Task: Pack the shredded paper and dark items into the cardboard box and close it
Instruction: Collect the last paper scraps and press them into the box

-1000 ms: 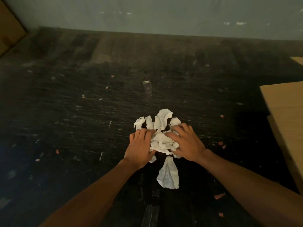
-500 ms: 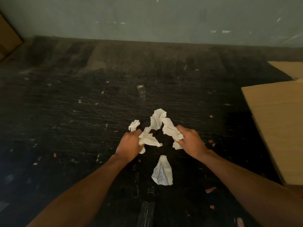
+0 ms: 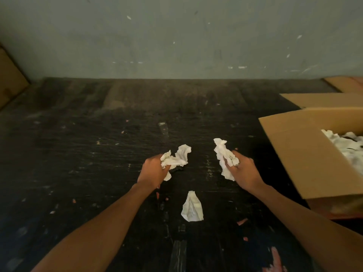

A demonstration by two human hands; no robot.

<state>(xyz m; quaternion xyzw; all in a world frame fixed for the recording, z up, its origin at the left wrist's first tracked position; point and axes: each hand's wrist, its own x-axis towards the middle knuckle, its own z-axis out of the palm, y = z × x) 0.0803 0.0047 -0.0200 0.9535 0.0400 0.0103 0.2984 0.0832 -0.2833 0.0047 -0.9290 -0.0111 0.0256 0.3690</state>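
My left hand (image 3: pixel 154 171) is closed around a crumpled wad of white paper (image 3: pixel 177 160), lifted just above the dark floor (image 3: pixel 78 163). My right hand (image 3: pixel 244 173) grips a second white paper wad (image 3: pixel 224 156), held a little to the left of the cardboard box (image 3: pixel 306 154). The box stands open at the right, its near flap leaning toward me, with white paper and some dark bits (image 3: pixel 345 144) inside. One more crumpled paper piece (image 3: pixel 192 207) lies on the floor between my forearms. A small dark shape shows under the left wad.
A grey wall (image 3: pixel 176 36) runs along the back. Flat cardboard leans at the far left (image 3: pixel 9 79) and another piece lies at the back right (image 3: pixel 343 83). Small pink and white scraps dot the floor.
My hands have pulled apart, each lifting its own wad of paper; the right hand has moved right toward the box. The view has swung right, showing the box's inside.
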